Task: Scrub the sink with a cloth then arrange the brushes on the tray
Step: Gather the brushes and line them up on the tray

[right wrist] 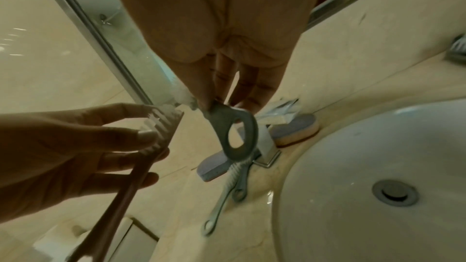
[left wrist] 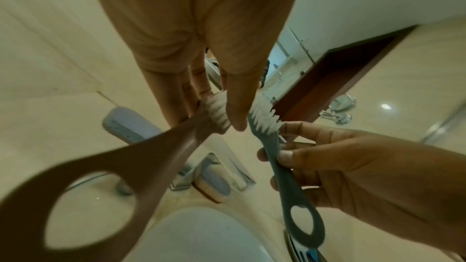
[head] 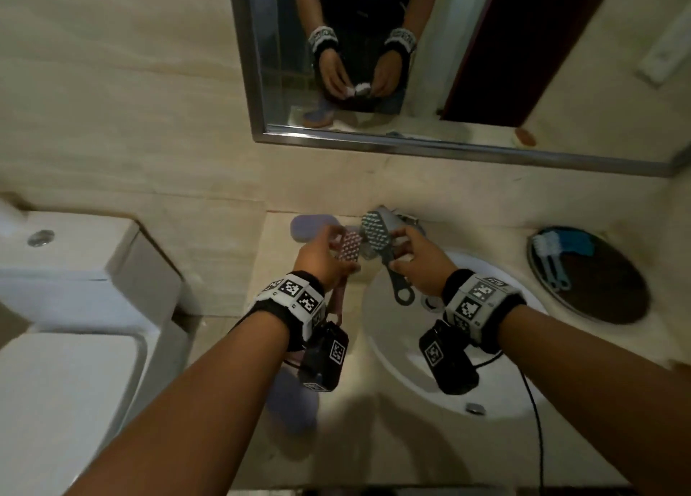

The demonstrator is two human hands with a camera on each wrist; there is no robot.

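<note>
My left hand (head: 336, 250) grips a pink brush (head: 349, 251) by its head, with the thumb on the white bristles (left wrist: 219, 114). Its looped handle (left wrist: 100, 168) points back toward the wrist. My right hand (head: 400, 250) pinches a grey brush (head: 375, 232) at the neck, and its ringed handle (right wrist: 235, 134) hangs down. Both brushes are held side by side over the counter behind the white sink (head: 407, 368). A dark round tray (head: 605, 293) at the right carries a blue and white brush (head: 549, 260). Another brush (right wrist: 233, 176) lies on the counter by the faucet.
A purple sponge (head: 308, 226) lies on the counter against the wall, near the faucet (right wrist: 267, 144). A purple item (head: 291, 402), blurred, lies on the counter under my left wrist. A toilet tank (head: 74, 256) stands at the left. The mirror (head: 411, 65) hangs above. The drain (right wrist: 393, 192) is open.
</note>
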